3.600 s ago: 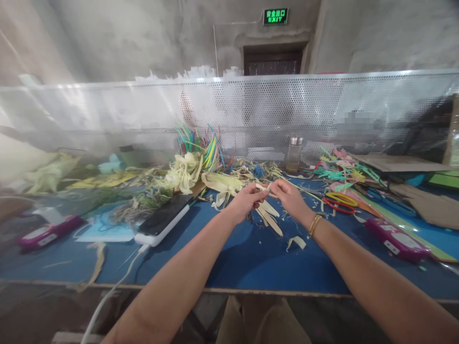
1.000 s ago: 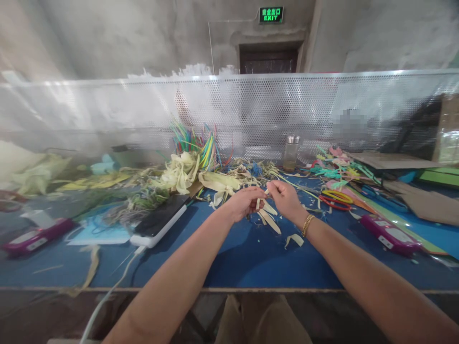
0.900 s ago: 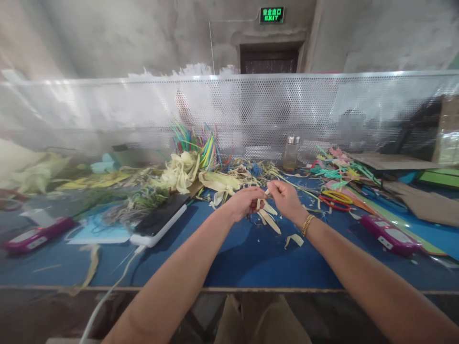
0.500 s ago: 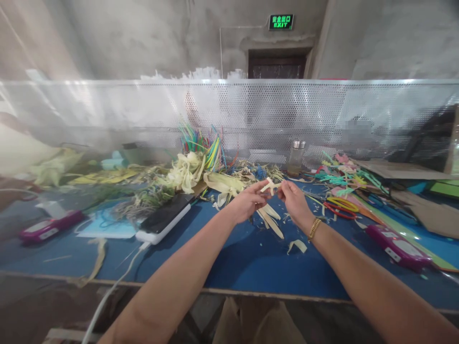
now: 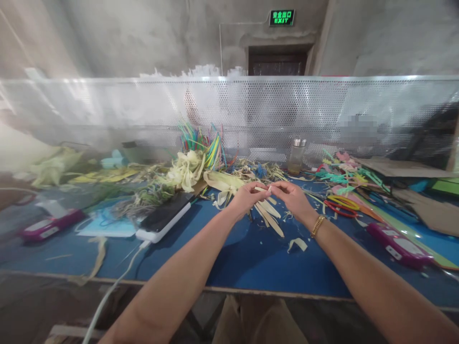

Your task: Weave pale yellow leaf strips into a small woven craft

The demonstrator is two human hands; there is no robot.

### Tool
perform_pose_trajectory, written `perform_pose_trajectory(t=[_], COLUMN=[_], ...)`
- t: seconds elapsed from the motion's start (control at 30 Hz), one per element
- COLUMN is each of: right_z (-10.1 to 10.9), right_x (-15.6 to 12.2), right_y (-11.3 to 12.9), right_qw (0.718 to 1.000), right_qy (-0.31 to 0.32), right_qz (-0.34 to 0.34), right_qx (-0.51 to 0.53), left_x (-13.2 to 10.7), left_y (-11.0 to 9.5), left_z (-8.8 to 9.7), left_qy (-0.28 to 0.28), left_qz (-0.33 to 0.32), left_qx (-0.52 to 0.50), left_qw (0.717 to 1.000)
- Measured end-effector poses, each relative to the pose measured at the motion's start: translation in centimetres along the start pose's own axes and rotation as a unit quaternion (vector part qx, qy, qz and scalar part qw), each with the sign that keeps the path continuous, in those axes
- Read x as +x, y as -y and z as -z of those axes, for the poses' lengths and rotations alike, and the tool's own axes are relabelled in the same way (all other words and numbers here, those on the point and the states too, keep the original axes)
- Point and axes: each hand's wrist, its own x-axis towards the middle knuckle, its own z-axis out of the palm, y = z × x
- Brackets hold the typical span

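My left hand point(image 5: 249, 197) and my right hand point(image 5: 289, 198) meet above the blue table, fingertips almost touching. Between them is a small pale strip of corn husk point(image 5: 269, 188), pinched by both thumbs and forefingers and mostly hidden by the fingers. Several loose husk strips point(image 5: 270, 220) lie just beneath the hands. A wide pale husk leaf point(image 5: 224, 182) rests to the left of my left hand, beside a heap of crumpled husks point(image 5: 188, 171). One short curled scrap point(image 5: 297, 245) lies nearer to me.
A black-screened phone-like device point(image 5: 167, 212) with a white cable is at left. Yellow and red loops like scissor handles point(image 5: 342, 204) and a purple box point(image 5: 398, 246) lie right. A glass bottle point(image 5: 297, 156) stands behind, before a perforated metal screen point(image 5: 268, 105). Someone sits at far left.
The fingers have closed in on the husk strip, which showed as a small cross shape before and is now largely covered. My right hand has turned further over it.
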Motion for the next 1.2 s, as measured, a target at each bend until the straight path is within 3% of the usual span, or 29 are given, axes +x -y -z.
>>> perform_pose_trajectory(t=[0.13,0.37,0.63,0.87,0.93,1.03,1.2], right_z=[-0.3,-1.1,-1.7,-1.9,-1.8,-1.5,-1.1], right_x=[-0.1,-0.1,-0.5,-0.5,-0.4,-0.3,-0.4], right_y=[-0.2,-0.7,-0.1,-1.0,-1.1,-1.0,-0.6], right_qw=[1.000,0.998,0.986,0.993,0.992,0.993,0.994], right_qy=[0.018,-0.017,-0.099,-0.112,-0.116,-0.092,-0.018], right_qz=[0.008,0.003,0.021,-0.011,-0.016,-0.013,0.003], right_qx=[0.000,-0.055,-0.134,-0.041,-0.035,-0.071,-0.111], left_x=[0.0,0.1,0.1,-0.3,-0.3,-0.1,0.0], left_y=[0.3,0.5,0.2,-0.2,-0.2,0.1,0.4], left_z=[0.2,0.0,-0.3,0.0,-0.1,-0.1,0.1], left_qy=[0.020,0.036,0.026,0.078,0.070,0.040,0.051], left_qz=[0.038,0.086,0.122,0.147,0.135,0.109,0.084], left_qx=[-0.017,-0.105,-0.112,-0.129,-0.130,-0.113,-0.092], left_qw=[0.999,0.990,0.986,0.978,0.980,0.987,0.991])
